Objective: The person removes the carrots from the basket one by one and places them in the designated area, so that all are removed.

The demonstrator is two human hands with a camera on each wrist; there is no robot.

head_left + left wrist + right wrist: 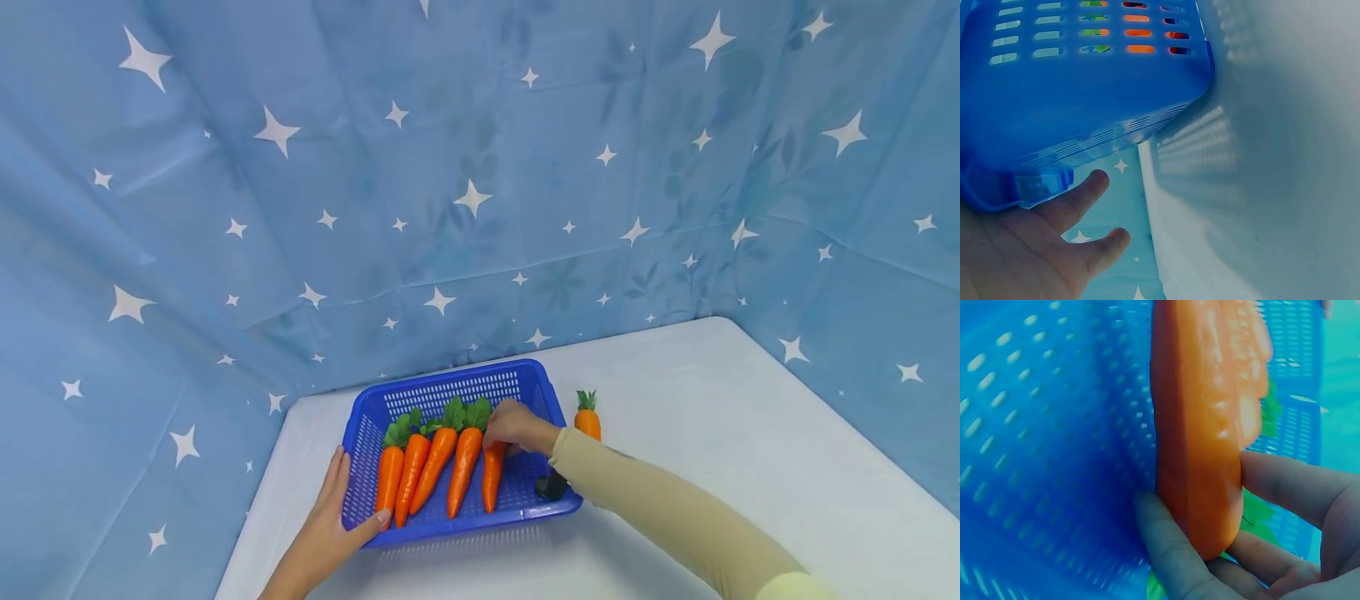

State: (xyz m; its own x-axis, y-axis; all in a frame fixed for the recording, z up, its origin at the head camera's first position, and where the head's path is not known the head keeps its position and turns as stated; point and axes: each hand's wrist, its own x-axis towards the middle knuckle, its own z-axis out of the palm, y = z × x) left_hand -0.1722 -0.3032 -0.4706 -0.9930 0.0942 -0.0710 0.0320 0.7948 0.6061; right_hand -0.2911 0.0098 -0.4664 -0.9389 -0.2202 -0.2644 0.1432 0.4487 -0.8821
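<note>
We'd steer this carrot [491, 487] lightly by its thick end so it doesn't bump its neighbours. It's glossy orange, tapering toward us, inside the basket [450, 534], and our right hand [517, 423] is pinching it. Four more carrots [465, 473] lie left of that hand. Our left hand [330, 510] sits spread at the rim.

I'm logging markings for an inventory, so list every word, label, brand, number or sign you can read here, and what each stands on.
None: no readable text on the blue basket, the carrots, the white table or the sleeve.
The blue backdrop shows white stars and plant shapes, no lettering.
</note>
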